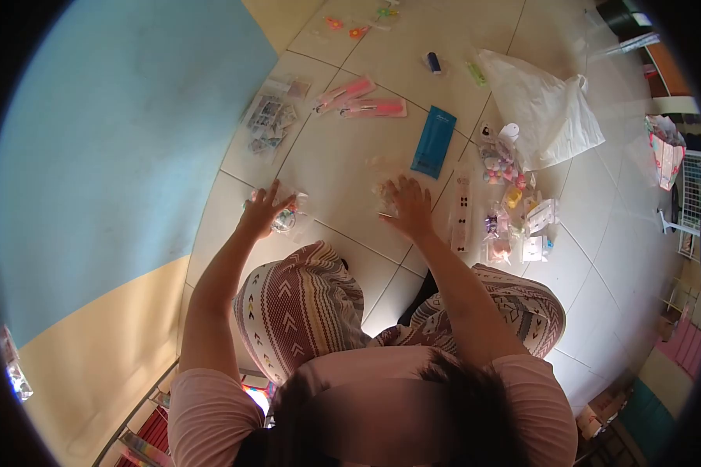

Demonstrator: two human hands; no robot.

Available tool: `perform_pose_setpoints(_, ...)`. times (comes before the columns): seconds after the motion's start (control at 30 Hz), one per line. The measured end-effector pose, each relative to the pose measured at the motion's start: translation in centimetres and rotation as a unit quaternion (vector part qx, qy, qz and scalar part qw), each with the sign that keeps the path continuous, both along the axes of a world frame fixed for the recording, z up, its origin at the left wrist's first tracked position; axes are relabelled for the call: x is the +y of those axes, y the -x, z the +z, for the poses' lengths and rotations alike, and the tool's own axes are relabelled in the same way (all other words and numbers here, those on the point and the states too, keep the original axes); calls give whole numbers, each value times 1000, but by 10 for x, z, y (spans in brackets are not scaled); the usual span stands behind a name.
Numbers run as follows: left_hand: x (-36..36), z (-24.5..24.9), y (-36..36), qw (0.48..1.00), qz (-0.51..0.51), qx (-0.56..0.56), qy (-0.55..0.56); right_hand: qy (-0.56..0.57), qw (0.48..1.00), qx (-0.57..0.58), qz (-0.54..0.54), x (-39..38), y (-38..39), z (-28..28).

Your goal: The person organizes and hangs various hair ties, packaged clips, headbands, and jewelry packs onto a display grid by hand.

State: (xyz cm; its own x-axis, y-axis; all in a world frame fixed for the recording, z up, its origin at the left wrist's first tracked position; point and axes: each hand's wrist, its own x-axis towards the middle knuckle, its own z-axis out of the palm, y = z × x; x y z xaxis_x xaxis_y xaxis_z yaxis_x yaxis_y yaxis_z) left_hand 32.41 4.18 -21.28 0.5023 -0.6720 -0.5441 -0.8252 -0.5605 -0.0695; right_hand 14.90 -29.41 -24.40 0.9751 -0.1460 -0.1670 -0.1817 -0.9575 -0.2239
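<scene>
My left hand (263,212) rests with spread fingers over a clear plastic packet (290,219) of small colourful items on the tiled floor. What exactly is inside cannot be made out. My right hand (410,208), fingers apart, reaches down onto a see-through packet (383,189), partly hidden beneath it. Just beyond that hand lies a flat blue pouch (434,142). To its right is a long clear strip pack (463,210) with small dark pieces. Neither hand is visibly wrapped round anything.
Two pink packaged items (372,107) lie ahead, with a pile of sticker-like packets (271,117) near the wall (117,156). Several bagged trinkets (500,162) and a white plastic bag (545,109) are at the right. A dark blue item (434,63) sits farther off.
</scene>
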Motion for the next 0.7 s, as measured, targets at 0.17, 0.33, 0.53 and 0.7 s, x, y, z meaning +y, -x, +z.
perform_pose_setpoints(0.17,7,-8,9,998,-41,-12,56,44,998,-37,9,-4,-12,-10)
perform_pose_setpoints(0.33,4,-14,20,998,12,11,60,0,995,-96,20,-16,-14,-11)
perform_pose_setpoints(0.53,-1,-14,23,989,93,27,114,-657,673,46,-336,-35,-50,-1)
perform_pose_setpoints(0.7,-9,-1,16,988,95,59,110,-794,485,88,-357,-26,-52,6)
